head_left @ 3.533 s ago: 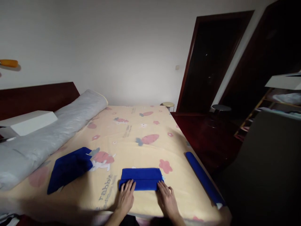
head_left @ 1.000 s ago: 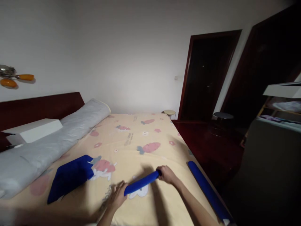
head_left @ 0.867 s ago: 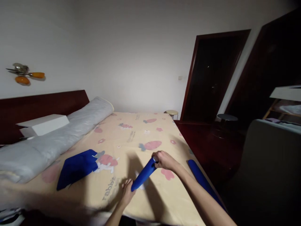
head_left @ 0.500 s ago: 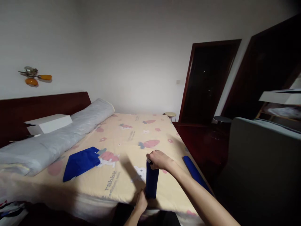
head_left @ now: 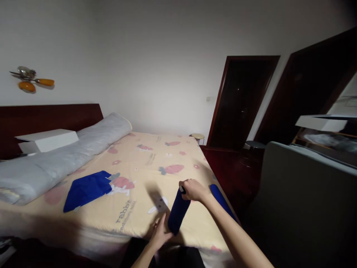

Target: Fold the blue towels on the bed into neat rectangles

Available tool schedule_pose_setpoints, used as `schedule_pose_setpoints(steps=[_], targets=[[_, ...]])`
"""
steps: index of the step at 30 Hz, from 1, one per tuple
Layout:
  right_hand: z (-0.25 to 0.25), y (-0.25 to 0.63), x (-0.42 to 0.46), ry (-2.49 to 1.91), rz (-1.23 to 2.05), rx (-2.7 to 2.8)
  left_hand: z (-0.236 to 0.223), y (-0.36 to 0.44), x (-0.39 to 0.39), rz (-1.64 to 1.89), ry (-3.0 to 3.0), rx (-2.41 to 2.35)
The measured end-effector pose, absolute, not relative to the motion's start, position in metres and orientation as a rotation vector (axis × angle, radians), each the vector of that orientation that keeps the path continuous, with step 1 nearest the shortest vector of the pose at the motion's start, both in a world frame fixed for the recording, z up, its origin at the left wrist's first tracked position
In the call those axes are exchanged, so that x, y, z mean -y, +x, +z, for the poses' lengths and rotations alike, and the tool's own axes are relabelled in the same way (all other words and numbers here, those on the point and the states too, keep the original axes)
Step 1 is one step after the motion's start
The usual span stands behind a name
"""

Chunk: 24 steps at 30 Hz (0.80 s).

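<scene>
A dark blue cloth roll [head_left: 178, 213] stands tilted on the near edge of the bed, its top leaning right. My right hand [head_left: 193, 190] is closed around its upper end, where a small white patch shows by the fingers. Beside the lower end is my left hand [head_left: 160, 233], fingers stretched and apart, its thumb side touching or very close to the roll's base. To the left, a flat blue cloth piece [head_left: 87, 189] lies on the patterned bedsheet [head_left: 145, 167]. Another long blue roll [head_left: 221, 201] rests along the bed's right edge, partly hidden behind my right forearm.
A grey rolled quilt [head_left: 64, 156] lies along the dark headboard [head_left: 50, 121], with a white box [head_left: 48, 140] behind it. A grey panel [head_left: 301, 197] stands at the right. Two stools, a light one [head_left: 197, 136] and a dark one [head_left: 255, 145], stand farther off.
The held roll has gone from upright to tilted, its top moving right with my right hand. My left hand's fingers have spread at the base. The view has turned slightly right.
</scene>
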State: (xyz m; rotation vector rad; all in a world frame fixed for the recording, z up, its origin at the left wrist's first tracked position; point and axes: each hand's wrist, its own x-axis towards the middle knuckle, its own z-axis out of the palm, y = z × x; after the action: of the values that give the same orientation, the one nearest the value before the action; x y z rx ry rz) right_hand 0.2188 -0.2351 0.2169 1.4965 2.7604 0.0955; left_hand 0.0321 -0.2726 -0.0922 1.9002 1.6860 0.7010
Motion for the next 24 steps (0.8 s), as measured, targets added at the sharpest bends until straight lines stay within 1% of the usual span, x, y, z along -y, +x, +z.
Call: schedule_pose_setpoints(steps=[5, 8, 11, 15, 17, 19, 20, 21, 24], targets=[[0.219, 0.25, 0.217, 1.518, 0.021, -2.81, -0.068, 0.077, 0.239, 0.741, 1.811, -1.648], [0.227, 0.284, 0.195, 1.626, 0.042, -2.791, -0.065, 0.098, 0.226, 0.746, 1.8, -1.624], [0.231, 0.318, 0.174, 1.794, 0.139, -2.739, -0.079, 0.102, 0.227, 0.777, 1.793, -1.634], [0.214, 0.359, 0.163, 1.973, 0.365, -2.694, -0.114, 0.075, 0.232, 1.002, 1.706, -1.591], [0.188, 0.378, 0.167, 2.018, 0.456, -2.677, -0.127, 0.051, 0.231, 1.09, 1.647, -1.596], [0.146, 0.397, 0.178, 2.012, 0.533, -2.679, -0.134, 0.026, 0.231, 1.137, 1.611, -1.629], [0.119, 0.405, 0.186, 1.993, 0.55, -2.682, -0.136, 0.016, 0.231, 1.163, 1.595, -1.645], [0.091, 0.412, 0.195, 1.914, 0.637, -2.731, -0.137, 0.008, 0.231, 1.188, 1.579, -1.659], [0.003, 0.424, 0.23, 1.832, 0.601, -2.735, -0.139, -0.005, 0.234, 1.242, 1.546, -1.684]])
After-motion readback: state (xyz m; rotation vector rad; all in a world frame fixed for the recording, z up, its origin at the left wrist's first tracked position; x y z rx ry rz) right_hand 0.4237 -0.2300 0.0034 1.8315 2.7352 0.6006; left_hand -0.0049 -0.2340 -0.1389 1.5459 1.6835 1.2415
